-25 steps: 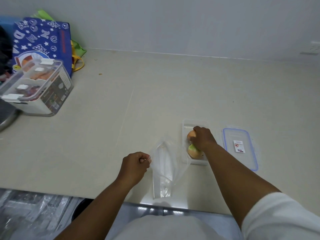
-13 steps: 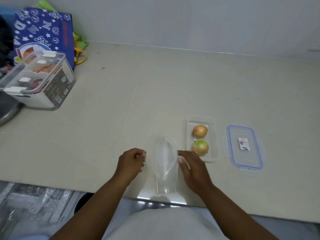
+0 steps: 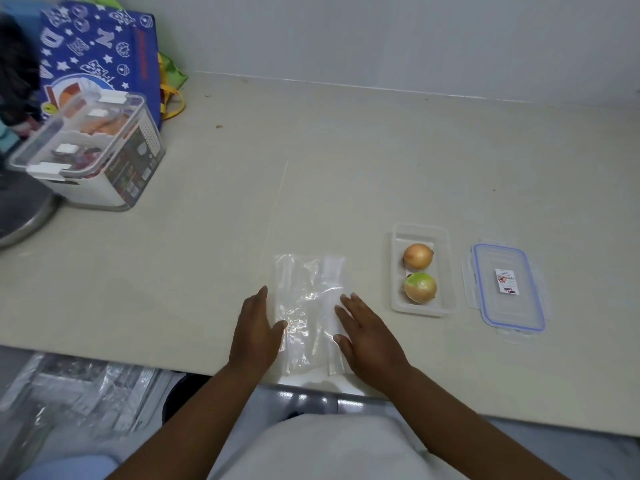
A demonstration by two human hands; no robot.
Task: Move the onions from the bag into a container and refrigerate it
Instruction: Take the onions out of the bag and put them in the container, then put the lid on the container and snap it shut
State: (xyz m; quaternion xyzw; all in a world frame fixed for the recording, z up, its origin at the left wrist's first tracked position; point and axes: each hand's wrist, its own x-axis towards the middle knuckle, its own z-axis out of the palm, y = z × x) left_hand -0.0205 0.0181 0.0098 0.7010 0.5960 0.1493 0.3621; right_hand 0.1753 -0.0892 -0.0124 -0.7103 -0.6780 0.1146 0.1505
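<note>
Both onions (image 3: 419, 271) sit in the clear container (image 3: 445, 271); left hand (image 3: 254, 336) and right hand (image 3: 369, 337), grips spread, flatten empty bag (image 3: 306, 306) left of container; next, lid (image 3: 507, 289) needs snapping on

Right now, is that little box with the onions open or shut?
Open. The box has no cover; both onions show, and its lid lies beside it.

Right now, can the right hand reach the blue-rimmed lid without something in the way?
Probably yes. The right hand lies flat on the empty plastic bag; the lid lies to its right, past the open container with two onions, which is low enough to pass over.
</note>
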